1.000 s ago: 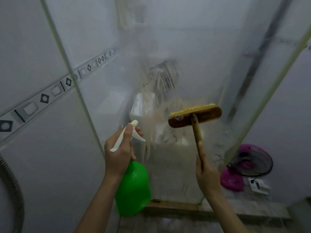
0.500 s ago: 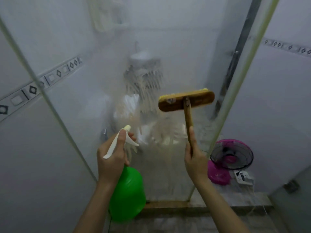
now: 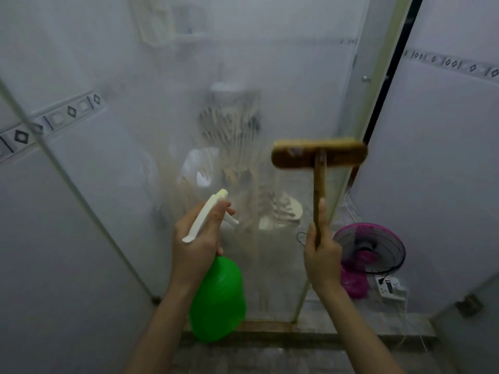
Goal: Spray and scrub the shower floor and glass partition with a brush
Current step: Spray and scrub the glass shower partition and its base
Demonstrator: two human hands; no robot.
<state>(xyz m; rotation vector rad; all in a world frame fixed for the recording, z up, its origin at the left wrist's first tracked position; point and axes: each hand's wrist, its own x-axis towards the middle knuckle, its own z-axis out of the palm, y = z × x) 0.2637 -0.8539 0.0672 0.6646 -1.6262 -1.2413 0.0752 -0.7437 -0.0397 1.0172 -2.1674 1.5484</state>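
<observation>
The glass partition point(image 3: 243, 76) stands in front of me, cloudy, with brownish streaks running down its middle. My left hand point(image 3: 197, 244) grips the white trigger head of a green spray bottle point(image 3: 217, 300), nozzle aimed at the glass. My right hand point(image 3: 321, 255) holds the wooden handle of a scrub brush point(image 3: 320, 153). The brush head lies flat against the glass near its right edge, bristles upward. A strip of dark shower floor point(image 3: 270, 357) shows at the bottom.
A white tiled wall point(image 3: 54, 238) with a patterned border is at the left. A pale frame post point(image 3: 378, 103) bounds the glass on the right. Beyond it, a pink fan point(image 3: 370, 249) and a power strip point(image 3: 388, 287) sit on a raised ledge.
The brush head has slid to the right across the glass and a little up. The view has turned right; my left hand keeps the bottle in about the same pose.
</observation>
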